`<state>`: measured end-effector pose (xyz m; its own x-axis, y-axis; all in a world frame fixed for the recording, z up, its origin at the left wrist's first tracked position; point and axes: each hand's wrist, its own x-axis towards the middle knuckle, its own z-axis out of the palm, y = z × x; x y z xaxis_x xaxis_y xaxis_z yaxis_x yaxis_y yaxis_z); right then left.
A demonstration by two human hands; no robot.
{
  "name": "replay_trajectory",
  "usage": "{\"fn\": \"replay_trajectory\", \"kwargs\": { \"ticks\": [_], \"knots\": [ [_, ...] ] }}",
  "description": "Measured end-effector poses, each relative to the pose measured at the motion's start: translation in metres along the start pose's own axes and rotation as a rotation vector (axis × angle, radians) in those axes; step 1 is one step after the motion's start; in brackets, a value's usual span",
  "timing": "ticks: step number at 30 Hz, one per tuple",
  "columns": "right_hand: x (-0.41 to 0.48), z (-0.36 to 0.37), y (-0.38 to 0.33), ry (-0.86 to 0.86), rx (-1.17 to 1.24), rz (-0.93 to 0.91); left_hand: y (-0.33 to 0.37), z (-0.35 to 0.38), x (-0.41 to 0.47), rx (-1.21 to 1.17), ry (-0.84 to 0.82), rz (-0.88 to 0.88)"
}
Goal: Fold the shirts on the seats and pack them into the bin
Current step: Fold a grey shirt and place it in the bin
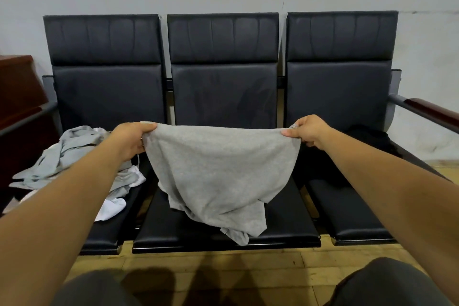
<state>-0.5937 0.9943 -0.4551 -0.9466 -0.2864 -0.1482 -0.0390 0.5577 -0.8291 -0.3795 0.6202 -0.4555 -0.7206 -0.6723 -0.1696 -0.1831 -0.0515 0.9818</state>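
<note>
Holding up a grey shirt by its upper edge is the step in hand, logged from the head view, the only one on offer. Left hand: fingers curled round one corner of that edge, cloth bunched in the grip. Right hand: thumb laid along the opposite corner, curled fingers pinching it from beneath. Shirt: stretched between the two hands above the middle seat, its lower part sagging in a crumpled heap onto the cushion, one tail reaching the front lip. Left seat: a loose pile of grey and white shirts, unfolded, just beside the left forearm. Right seat: a dark garment at the back of the cushion, hard to read against the black upholstery. Bin: not in view. Stage, by my reckoning: early, the opening-out that comes ahead of a first fold, with no folded shirt showing on any seat. Next move, as I judge it: lift or shake so the bunched lower half hangs free, then lay the shirt flat on the middle cushion, both hands keeping the top edge level and taut. The cushion looks narrow for a spread shirt, so sleeves may need tucking in first.
</note>
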Motion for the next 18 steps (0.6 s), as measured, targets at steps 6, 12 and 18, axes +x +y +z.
{"fn": "replay_trajectory", "kwargs": {
  "ticks": [6, 12, 18],
  "knots": [
    [0.048, 0.032, 0.013, -0.102, 0.313, 0.167, -0.024, -0.003, 0.047, 0.241, 0.002, -0.048],
    [0.121, 0.052, -0.034, 0.034, 0.505, 0.168, 0.018, 0.025, 0.095, -0.242, -0.039, -0.136],
    [0.156, 0.027, -0.137, 0.154, 0.698, -0.128, 0.122, 0.055, 0.132, -0.266, -0.123, 0.147]
  ]
}}
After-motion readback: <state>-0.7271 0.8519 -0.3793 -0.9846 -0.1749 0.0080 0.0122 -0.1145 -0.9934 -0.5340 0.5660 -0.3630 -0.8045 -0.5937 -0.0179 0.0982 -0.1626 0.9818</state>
